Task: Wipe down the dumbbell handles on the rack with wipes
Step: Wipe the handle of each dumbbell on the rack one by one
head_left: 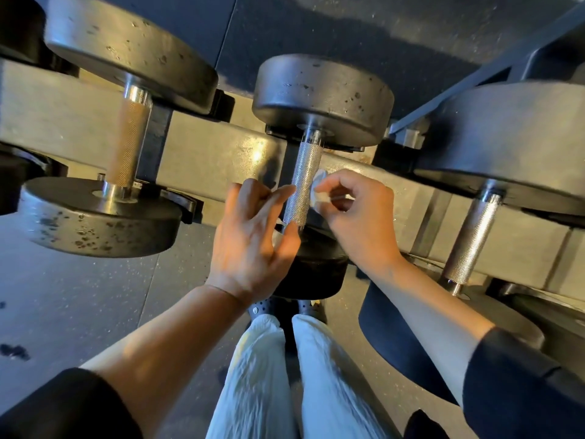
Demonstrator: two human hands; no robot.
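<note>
Two hands working the middle handle (303,182): right hand (357,217) pinching a wipe (318,188) vs. its side, left hand (253,239) w/ fingers loosely spread, steadying it.

Wipe (317,189) in right hand (359,217) against handle (304,185)

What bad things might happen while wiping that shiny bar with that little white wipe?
1. The wipe is only a small wad pinched in the right hand, so it may slip out and fall to the floor.
2. It touches just one side of the middle dumbbell handle, so the far side could stay dirty.
3. The left hand sits close to the handle, where bare fingers could scrape on the rough knurling.
</note>
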